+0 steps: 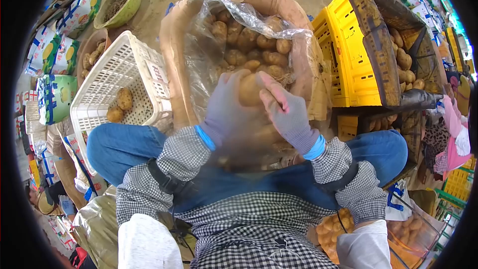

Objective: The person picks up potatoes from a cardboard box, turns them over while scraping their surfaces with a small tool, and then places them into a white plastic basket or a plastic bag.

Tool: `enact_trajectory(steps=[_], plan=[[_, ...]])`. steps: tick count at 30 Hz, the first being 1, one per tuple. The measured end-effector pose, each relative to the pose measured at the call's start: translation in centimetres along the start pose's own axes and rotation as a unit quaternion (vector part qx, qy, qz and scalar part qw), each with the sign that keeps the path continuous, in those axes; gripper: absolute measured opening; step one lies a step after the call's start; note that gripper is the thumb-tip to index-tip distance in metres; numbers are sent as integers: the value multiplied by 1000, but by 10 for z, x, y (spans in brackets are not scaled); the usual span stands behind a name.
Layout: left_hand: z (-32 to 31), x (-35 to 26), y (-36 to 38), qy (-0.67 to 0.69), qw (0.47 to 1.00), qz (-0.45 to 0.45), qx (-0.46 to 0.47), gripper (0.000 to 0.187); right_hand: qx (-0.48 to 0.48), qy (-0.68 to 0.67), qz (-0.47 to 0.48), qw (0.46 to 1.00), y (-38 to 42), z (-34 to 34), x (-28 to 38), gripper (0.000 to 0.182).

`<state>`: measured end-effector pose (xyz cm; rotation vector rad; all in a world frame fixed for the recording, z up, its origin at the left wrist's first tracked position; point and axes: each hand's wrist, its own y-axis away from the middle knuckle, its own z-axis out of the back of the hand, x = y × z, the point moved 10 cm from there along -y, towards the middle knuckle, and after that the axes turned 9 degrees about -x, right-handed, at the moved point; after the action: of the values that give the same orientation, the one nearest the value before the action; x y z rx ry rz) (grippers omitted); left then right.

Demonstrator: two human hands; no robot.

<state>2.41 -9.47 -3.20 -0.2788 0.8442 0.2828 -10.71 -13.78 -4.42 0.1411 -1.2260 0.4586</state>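
Both hands wear grey gloves with blue cuffs and meet over the near part of a cardboard box (174, 45) lined with clear plastic (199, 50). A large potato (250, 89) is between them. My left hand (226, 100) is closed against the potato's left side. At its right side my right hand (286, 109) presses with fingers together. Many potatoes (246, 40) fill the box beyond the hands. Below the hands the view is blurred.
A white basket (159, 82) holding two potatoes (124, 98) stands left. Yellow crates (356, 52) and a dark-lined crate of potatoes (404, 60) stand right. A green basin (130, 7) is at upper left. A mesh bag of potatoes (331, 231) lies at lower right.
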Motion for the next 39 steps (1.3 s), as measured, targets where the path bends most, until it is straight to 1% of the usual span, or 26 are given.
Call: enact_trajectory(steps=[2,3,5,7,10,12,14,15,17,19,22,23,25,26,28,29,30,31,32,33,35,37,39], plan=[[-3,6,2,-8,1000,16,13,75,25,18,2,1000,3,-7,7,38],[-3,7,2,-5,1000,23,11,75,62,28,-38,997,6,-9,3,38],[-3,7,0,1,999,36,9,76,58,12,-51,997,3,-6,5,38],[-4,6,-1,4,999,35,10,75,-22,-37,5,999,-13,9,11,38],[-2,7,-1,19,999,44,11,74,-11,-29,25,999,-2,3,16,38],[-1,8,0,18,998,51,15,74,28,-16,-56,998,1,0,12,37],[-1,6,-1,5,999,49,18,73,22,-8,-84,996,1,2,9,36],[-1,5,0,2,999,40,16,73,-1,-6,-68,998,-4,7,5,36],[-2,6,0,-4,1000,19,9,73,-8,6,-34,999,-6,8,9,36],[-2,6,0,-3,1000,11,3,72,28,23,-3,999,6,-3,17,36],[1,1,1,12,1000,15,-4,72,-31,-21,31,999,-8,11,11,38],[2,-2,0,21,1000,18,-8,72,-23,-17,-2,1000,-7,11,5,38],[2,-2,-1,67,997,36,-11,73,-9,-11,-63,998,-4,11,-1,39],[2,0,0,89,995,48,-12,73,-16,-12,-32,999,-5,10,3,39],[-5,10,2,230,963,140,10,77,-34,-13,18,999,-12,13,5,39],[-11,13,4,298,936,184,22,79,-35,-27,-2,999,-13,16,-3,40],[-12,9,2,321,930,179,24,81,-37,-41,-21,998,-15,18,-8,40],[-13,10,2,344,922,174,21,83,-25,-70,-77,994,-13,15,-11,40],[-12,9,1,367,914,171,18,85,-13,-73,-71,995,-9,11,-7,41],[-14,10,2,389,900,194,34,87,-1,-76,-65,995,-6,6,-3,42],[-17,7,6,432,865,243,72,90,13,-29,67,997,3,-4,18,44],[-25,12,4,441,863,234,69,90,-7,-45,24,999,-4,6,8,45],[-27,14,1,441,869,218,57,90,-73,-27,25,997,-17,21,7,45]])
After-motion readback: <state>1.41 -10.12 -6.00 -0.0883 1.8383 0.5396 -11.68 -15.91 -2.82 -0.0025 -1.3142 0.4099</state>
